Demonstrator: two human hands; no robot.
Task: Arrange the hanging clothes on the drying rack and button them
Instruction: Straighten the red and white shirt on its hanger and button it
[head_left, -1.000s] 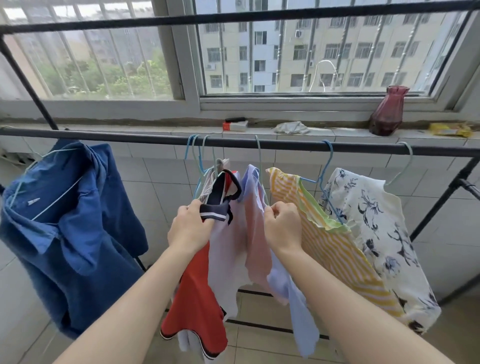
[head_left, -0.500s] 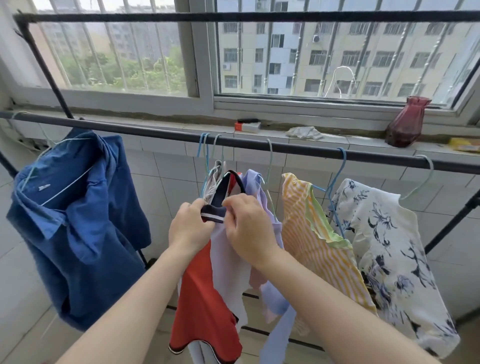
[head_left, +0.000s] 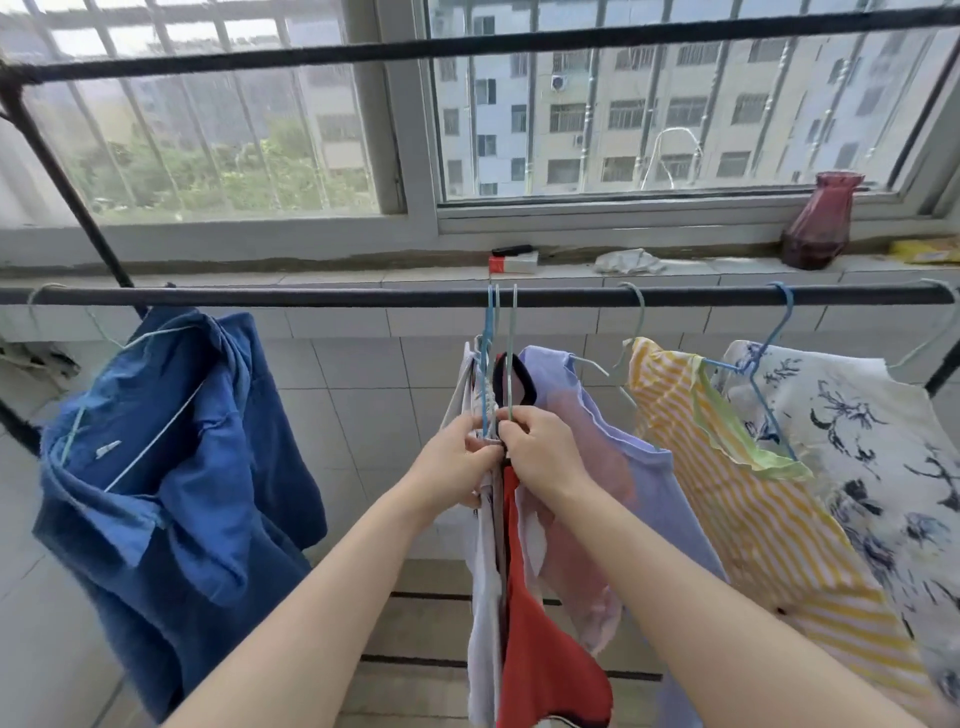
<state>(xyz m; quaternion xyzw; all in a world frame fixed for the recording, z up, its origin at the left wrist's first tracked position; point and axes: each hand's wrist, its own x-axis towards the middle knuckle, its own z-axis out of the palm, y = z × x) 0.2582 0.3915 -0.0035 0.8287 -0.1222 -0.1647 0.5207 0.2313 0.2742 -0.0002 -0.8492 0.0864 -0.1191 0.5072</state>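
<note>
Fingers (head_left: 482, 442) of the left hand (head_left: 449, 467) and of the right hand (head_left: 543, 457) are curled, fingertips meeting, and pinch the neck opening of the red garment (head_left: 540, 654) just below its dark collar (head_left: 514, 371); whether a button lies between them cannot be told. The red garment hangs from the lower rail (head_left: 260, 296) of the drying rack on a thin wire hanger (head_left: 513, 332), near the middle of the rail. A white garment (head_left: 483, 597) hangs pressed against its left side on blue hangers (head_left: 490, 332). To the right, touching it, hangs a lavender shirt (head_left: 613, 431), followed by a yellow striped top (head_left: 753, 530) and a white floral blouse (head_left: 857, 441), each overlapping the next. Well apart, at the left end of the rail, a blue shirt (head_left: 171, 493) hangs askew on its hanger. An upper rail (head_left: 467, 47) crosses in front of the window. On the tiled sill (head_left: 311, 275) behind stand a red-and-white box (head_left: 511, 263), a crumpled cloth (head_left: 628, 260) and a dark red vase (head_left: 821, 223).
</note>
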